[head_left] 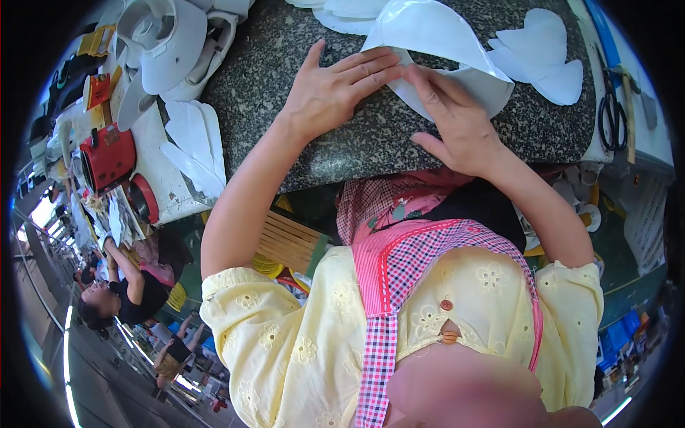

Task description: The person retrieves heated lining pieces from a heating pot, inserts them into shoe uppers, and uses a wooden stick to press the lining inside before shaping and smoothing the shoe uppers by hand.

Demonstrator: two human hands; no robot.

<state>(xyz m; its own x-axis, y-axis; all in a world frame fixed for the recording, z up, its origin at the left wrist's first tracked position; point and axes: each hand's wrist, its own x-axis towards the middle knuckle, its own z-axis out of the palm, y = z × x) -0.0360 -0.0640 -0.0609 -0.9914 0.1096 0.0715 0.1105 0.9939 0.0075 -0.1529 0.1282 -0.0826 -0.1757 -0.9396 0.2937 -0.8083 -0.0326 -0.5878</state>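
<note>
A glossy white curved sheet piece [435,32], folded over like a cap peak, lies on the speckled dark stone tabletop [264,93] in front of me. My left hand [342,89] reaches its near left edge with straight fingers, the thumb spread away. Against the piece's lower layer rests my right hand [457,121], its fingers stretched out and its thumb apart. The fingertips of both hands meet at the near edge of the piece. What lies under the right fingers is hidden.
Loose white cut pieces [539,57] lie at the right, near black-handled scissors [612,114]. More white pieces [196,143] and stacked white curved parts [160,46] fill the left side, beside a red box [108,157]. Another person [135,285] works farther left.
</note>
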